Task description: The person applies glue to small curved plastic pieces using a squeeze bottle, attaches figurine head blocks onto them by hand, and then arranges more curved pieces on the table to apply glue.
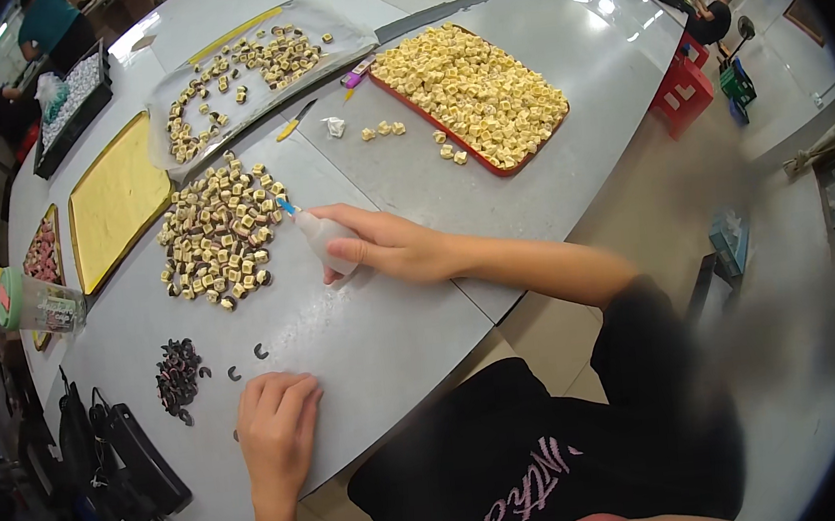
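Observation:
My right hand is closed around a small white squeeze bottle with a blue nozzle. The nozzle points at the right edge of a pile of pale yellow cube pieces, many with dark parts on them. My left hand rests palm down near the table's front edge, fingers curled together; whatever may be under them is hidden. Just beyond it lie two loose dark C-shaped pieces. A heap of similar dark curved pieces sits to its left.
A red-rimmed tray heaped with pale cubes stands at far right. A paper-lined tray holds finished-looking pieces, beside an empty-looking yellow tray. A craft knife, a green-lidded jar and black electrical gear lie around.

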Available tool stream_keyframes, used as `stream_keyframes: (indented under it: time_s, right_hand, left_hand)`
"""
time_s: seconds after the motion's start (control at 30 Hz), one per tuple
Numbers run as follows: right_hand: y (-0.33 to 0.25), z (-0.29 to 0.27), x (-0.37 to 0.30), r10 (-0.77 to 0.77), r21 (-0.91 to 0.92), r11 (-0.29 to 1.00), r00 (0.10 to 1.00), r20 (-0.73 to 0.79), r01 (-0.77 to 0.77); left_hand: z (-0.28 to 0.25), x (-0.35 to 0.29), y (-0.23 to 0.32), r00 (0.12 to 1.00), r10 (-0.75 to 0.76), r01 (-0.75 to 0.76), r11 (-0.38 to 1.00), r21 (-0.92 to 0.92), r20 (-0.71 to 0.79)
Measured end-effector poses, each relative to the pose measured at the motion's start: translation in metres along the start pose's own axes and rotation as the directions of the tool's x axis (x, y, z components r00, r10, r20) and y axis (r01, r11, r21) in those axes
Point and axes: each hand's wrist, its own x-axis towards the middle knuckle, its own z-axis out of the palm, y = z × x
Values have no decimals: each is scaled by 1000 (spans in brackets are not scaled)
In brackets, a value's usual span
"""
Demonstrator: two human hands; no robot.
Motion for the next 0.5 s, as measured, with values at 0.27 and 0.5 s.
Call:
stream_keyframes:
  time_s: [0.27, 0.5]
  right_hand:
    - [-4, -6, 2, -9, 174, 985, 999, 31, 3]
    - [-4, -6, 3, 0, 171, 985, 1000, 29, -5]
  left_hand:
    - [-12, 2, 6, 994, -101, 100, 994, -34, -37]
    - [-7, -4, -2, 995, -101, 99, 994, -53, -26]
